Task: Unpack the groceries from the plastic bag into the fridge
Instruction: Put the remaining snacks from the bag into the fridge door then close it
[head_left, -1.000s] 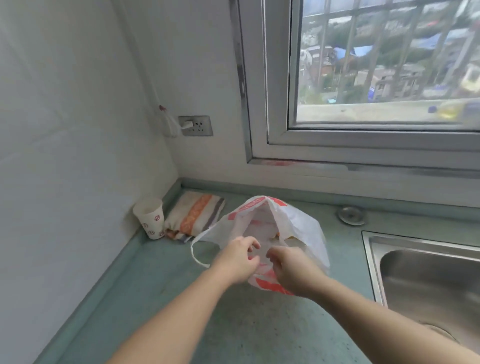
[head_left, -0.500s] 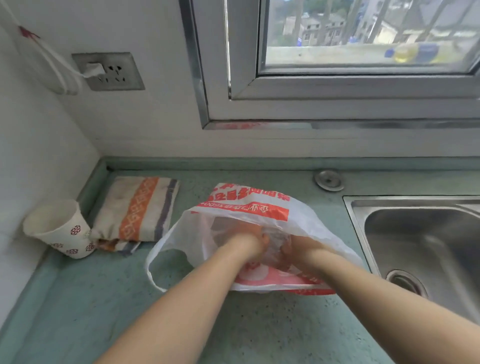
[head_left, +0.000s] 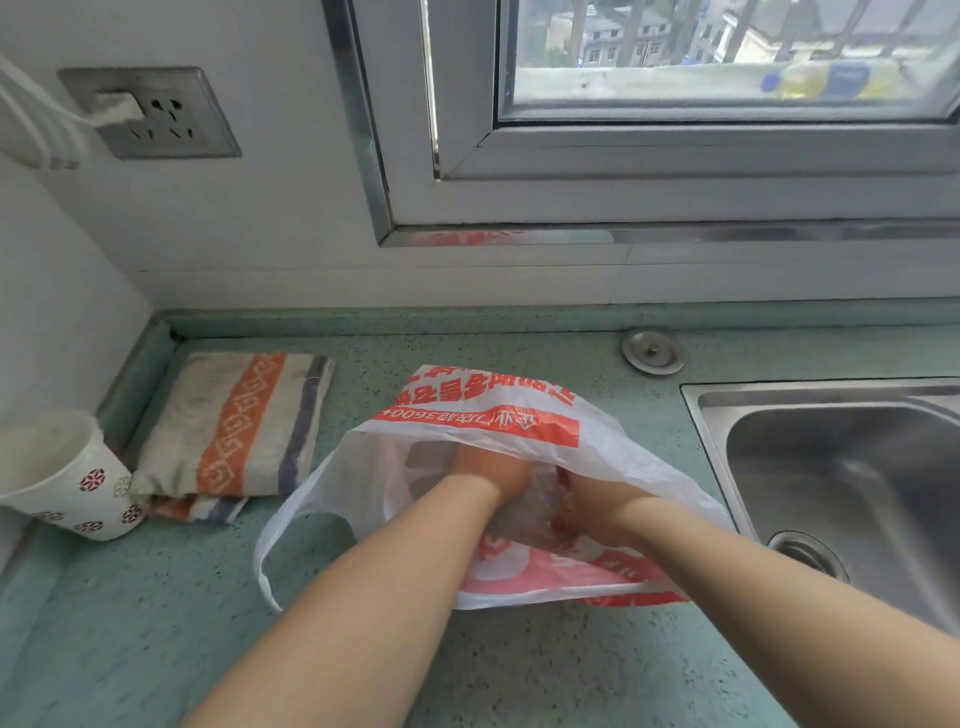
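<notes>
Both hands inside the thin white-and-red printed plastic bag (head_left: 467, 421) on the speckled green tabletop (head_left: 156, 623), left of the steel sink (head_left: 831, 467)
Left hand (head_left: 491, 473) and right hand (head_left: 597, 501) flank a soft clear-wrapped packet (head_left: 530, 512); their grip cannot be told; it looks light and slippery, best cupped underneath

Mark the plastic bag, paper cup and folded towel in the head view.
plastic bag (head_left: 483, 426): head view, on the red printed band near its open rim.
paper cup (head_left: 91, 493): head view, on its patterned side wall.
folded towel (head_left: 236, 421): head view, on the orange stripe.

White bag (head_left: 363, 483) with red print; striped cloth (head_left: 239, 421).
</notes>
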